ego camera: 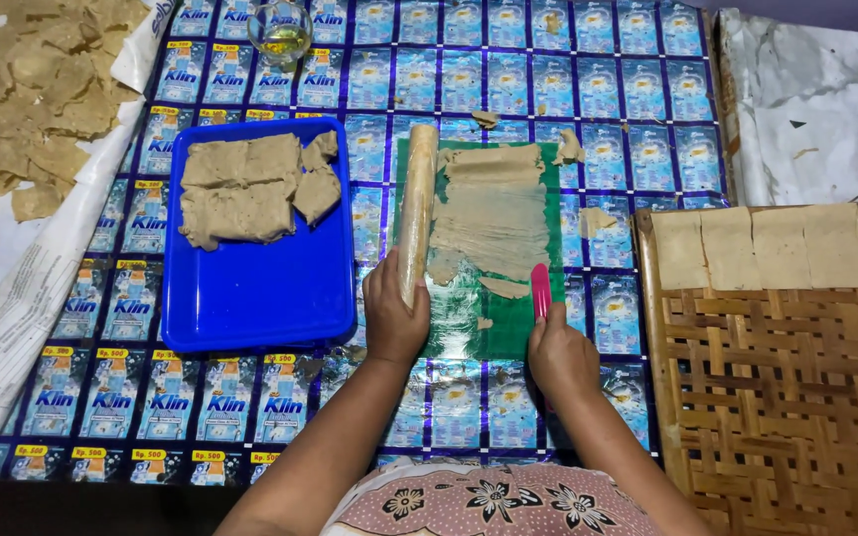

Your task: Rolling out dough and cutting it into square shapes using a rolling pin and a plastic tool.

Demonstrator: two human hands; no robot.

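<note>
My left hand (pixel 392 316) grips the near end of a dough-coated rolling pin (pixel 416 208) that lies lengthwise along the left edge of a green mat (pixel 489 333). A thin sheet of beige dough (pixel 494 218) is spread on the mat, ragged at its near end. My right hand (pixel 560 359) holds a pink scraper (pixel 541 290) at the mat's right side, its tip near the dough's lower edge. Small dough scraps (pixel 504 288) lie on the mat.
A blue tray (pixel 260 298) with slabs of dough (pixel 245 187) sits left of the mat. A woven bamboo rack (pixel 777 387) at right carries a row of cut dough squares (pixel 777 246). A glass of oil (pixel 280 32) stands at the top. Dried pieces (pixel 27 89) lie on paper top left.
</note>
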